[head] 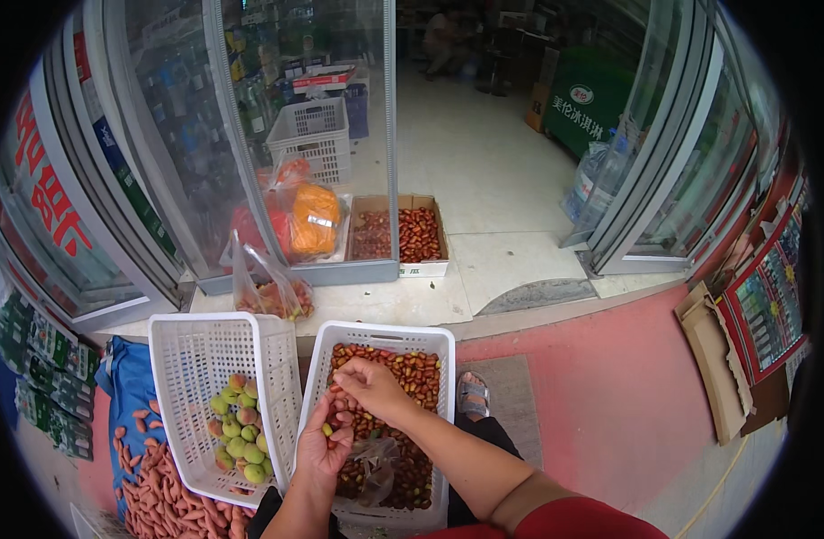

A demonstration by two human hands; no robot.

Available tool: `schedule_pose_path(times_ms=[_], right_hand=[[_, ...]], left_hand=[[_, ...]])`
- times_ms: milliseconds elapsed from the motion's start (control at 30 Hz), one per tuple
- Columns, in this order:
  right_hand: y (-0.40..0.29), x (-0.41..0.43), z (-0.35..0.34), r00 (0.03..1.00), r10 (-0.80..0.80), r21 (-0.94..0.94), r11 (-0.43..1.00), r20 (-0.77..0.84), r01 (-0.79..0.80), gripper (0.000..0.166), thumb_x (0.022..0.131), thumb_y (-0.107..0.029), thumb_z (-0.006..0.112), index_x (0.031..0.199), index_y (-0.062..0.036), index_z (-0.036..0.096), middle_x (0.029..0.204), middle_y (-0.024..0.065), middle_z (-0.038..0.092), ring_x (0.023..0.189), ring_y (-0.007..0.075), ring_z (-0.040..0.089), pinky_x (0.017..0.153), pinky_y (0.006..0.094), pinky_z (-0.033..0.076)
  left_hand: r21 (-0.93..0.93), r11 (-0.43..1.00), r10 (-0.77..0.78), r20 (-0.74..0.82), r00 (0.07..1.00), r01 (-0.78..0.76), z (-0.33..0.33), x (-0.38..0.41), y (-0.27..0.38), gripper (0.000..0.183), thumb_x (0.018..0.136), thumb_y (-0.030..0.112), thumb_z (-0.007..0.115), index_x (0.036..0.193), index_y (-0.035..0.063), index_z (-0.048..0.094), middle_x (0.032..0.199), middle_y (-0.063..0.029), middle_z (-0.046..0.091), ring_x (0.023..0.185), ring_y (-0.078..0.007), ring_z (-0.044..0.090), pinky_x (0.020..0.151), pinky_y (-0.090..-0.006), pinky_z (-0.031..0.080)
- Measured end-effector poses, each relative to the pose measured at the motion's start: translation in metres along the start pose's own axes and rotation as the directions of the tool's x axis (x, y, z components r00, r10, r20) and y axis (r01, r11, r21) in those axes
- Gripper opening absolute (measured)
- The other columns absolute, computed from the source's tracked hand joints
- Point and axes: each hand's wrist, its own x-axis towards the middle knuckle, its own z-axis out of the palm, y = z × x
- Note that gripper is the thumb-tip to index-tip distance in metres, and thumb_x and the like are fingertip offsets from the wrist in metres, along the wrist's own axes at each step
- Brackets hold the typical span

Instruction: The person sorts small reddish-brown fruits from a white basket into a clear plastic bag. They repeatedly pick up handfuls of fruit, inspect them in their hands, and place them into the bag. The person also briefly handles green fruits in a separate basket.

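My left hand is turned palm up over a white plastic crate of red-brown jujubes, with a few jujubes held in its curled fingers. Just above it, my right hand has its thumb and forefinger pinched together close to the left fingertips; a small reddish fruit shows at that spot, and which hand holds it is hard to tell. A crumpled clear plastic bag lies on the jujubes in the lower half of the crate.
A white crate of green-red peaches stands tilted at left, beside sweet potatoes on a blue sheet. A bag of fruit and a cardboard box of jujubes sit at the doorway. A person sits inside.
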Motion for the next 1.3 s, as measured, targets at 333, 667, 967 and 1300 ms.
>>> schedule_pose_path(times_ms=[333, 667, 967, 1300], right_hand=[[0.007, -0.011, 0.0, 0.984, -0.09, -0.09, 0.99, 0.155, 0.105, 0.013, 0.091, -0.012, 0.064, 0.094, -0.0012, 0.056, 0.084, 0.003, 0.063, 0.075, 0.0078, 0.061, 0.064, 0.0242, 0.05], [0.004, -0.017, 0.005, 0.988, -0.101, -0.097, 0.989, 0.112, 0.113, 0.013, 0.089, -0.008, 0.065, 0.091, 0.0008, 0.057, 0.08, 0.0048, 0.065, 0.07, 0.0088, 0.063, 0.062, 0.0245, 0.051], [-0.008, -0.02, 0.015, 0.982, -0.183, -0.081, 0.979, 0.034, 0.186, 0.009, 0.09, -0.007, 0.063, 0.091, 0.0006, 0.059, 0.08, 0.0034, 0.064, 0.072, 0.0066, 0.06, 0.063, 0.023, 0.049], [-0.023, -0.027, 0.017, 0.893, -0.45, -0.206, 0.874, 0.002, 0.441, 0.007, 0.084, 0.003, 0.062, 0.086, -0.0014, 0.057, 0.078, 0.0008, 0.06, 0.064, 0.0035, 0.055, 0.056, 0.0195, 0.044]], left_hand=[[0.076, 0.994, 0.09, -0.068, 0.994, -0.084, -0.013, 0.001, -0.001, 0.021, 0.093, 0.018, 0.064, 0.109, 0.0063, 0.058, 0.088, -0.0023, 0.06, 0.07, -0.0078, 0.057, 0.043, -0.0136, 0.039], [0.18, 0.976, 0.131, -0.044, 0.99, -0.122, -0.001, -0.012, -0.003, 0.021, 0.093, 0.019, 0.064, 0.109, 0.0075, 0.057, 0.089, -0.0009, 0.058, 0.072, -0.0059, 0.054, 0.045, -0.0133, 0.039], [-0.068, 0.986, 0.157, 0.047, 0.986, -0.153, 0.004, -0.018, 0.004, 0.017, 0.096, 0.021, 0.059, 0.101, 0.0055, 0.057, 0.092, -0.0045, 0.058, 0.078, -0.0096, 0.056, 0.048, -0.0139, 0.04], [-0.359, 0.92, 0.264, 0.273, 0.925, -0.156, 0.024, -0.017, 0.013, 0.025, 0.1, 0.022, 0.044, 0.101, -0.0002, 0.054, 0.146, -0.0195, 0.04, 0.137, -0.0307, 0.036, 0.109, -0.0478, 0.036]])
